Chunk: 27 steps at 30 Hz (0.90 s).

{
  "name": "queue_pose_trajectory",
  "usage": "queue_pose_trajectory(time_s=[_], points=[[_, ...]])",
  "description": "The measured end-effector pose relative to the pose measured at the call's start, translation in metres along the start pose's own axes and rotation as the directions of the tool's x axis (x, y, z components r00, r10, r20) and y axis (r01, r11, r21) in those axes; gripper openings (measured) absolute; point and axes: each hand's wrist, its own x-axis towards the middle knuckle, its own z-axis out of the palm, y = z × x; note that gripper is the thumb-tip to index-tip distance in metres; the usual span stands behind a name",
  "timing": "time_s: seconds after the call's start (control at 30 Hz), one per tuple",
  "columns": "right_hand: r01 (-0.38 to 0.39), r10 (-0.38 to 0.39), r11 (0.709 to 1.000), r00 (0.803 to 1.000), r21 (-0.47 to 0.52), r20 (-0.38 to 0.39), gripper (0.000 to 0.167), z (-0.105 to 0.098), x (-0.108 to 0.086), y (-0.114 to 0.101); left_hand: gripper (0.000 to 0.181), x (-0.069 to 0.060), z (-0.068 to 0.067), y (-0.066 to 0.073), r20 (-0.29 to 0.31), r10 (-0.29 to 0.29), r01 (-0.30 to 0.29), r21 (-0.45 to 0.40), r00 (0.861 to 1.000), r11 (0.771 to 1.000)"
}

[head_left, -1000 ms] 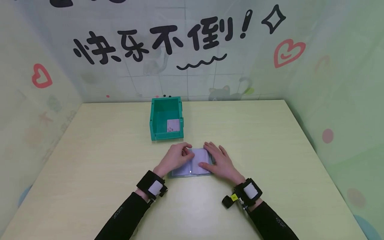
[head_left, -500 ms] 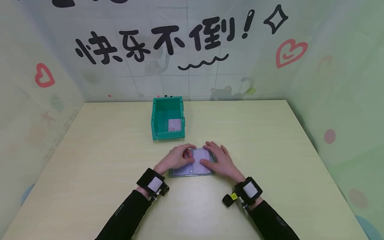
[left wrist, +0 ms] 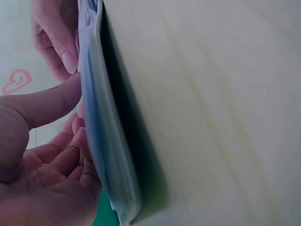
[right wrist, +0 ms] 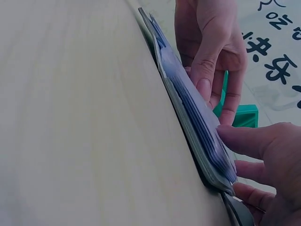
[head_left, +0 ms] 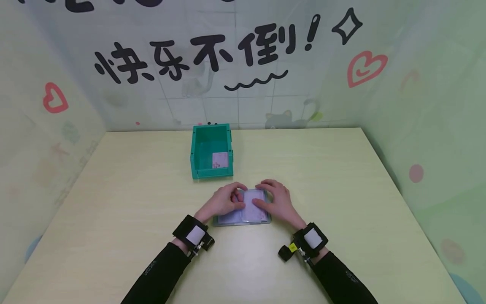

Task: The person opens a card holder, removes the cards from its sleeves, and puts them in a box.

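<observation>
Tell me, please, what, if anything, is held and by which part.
The left hand and right hand touch the open booklet, thumbs against its pages, fingers near its far edge; whether either pinches a page is unclear.

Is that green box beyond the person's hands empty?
No, the head view shows a small pale pink square lying inside the green box, toward its near right corner.

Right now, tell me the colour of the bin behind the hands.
The bin is plain teal green, seen best in the head view.
</observation>
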Motion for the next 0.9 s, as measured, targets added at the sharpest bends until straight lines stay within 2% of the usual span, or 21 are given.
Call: queue_pose_trajectory(time_s=[0.17, 0.4, 0.6, 0.9], points=[[0.023, -0.023, 0.999, 0.999, -0.034, -0.024, 0.038, 0.0029, -0.0013, 0.0001, 0.043, 0.0006, 0.0024, -0.0008, -0.018, -0.031, 0.031, -0.015, 0.999, 0.999], [-0.016, 0.018, 0.999, 0.998, 0.030, -0.062, 0.030, 0.0049, -0.0011, 0.0009, 0.041, 0.0008, 0.0028, -0.0011, -0.021, -0.057, 0.057, -0.038, 0.998, 0.998], [-0.044, 0.049, 0.996, 0.997, 0.073, -0.065, 0.025, 0.0049, -0.0009, 0.0001, 0.039, 0.0014, 0.0027, -0.0014, -0.016, -0.095, 0.094, -0.064, 0.995, 0.994], [-0.066, 0.072, 0.995, 0.994, 0.071, -0.085, 0.017, 0.0072, 0.0009, 0.0012, 0.036, 0.0020, 0.0028, -0.0030, -0.013, -0.087, 0.085, -0.094, 0.996, 0.992]])
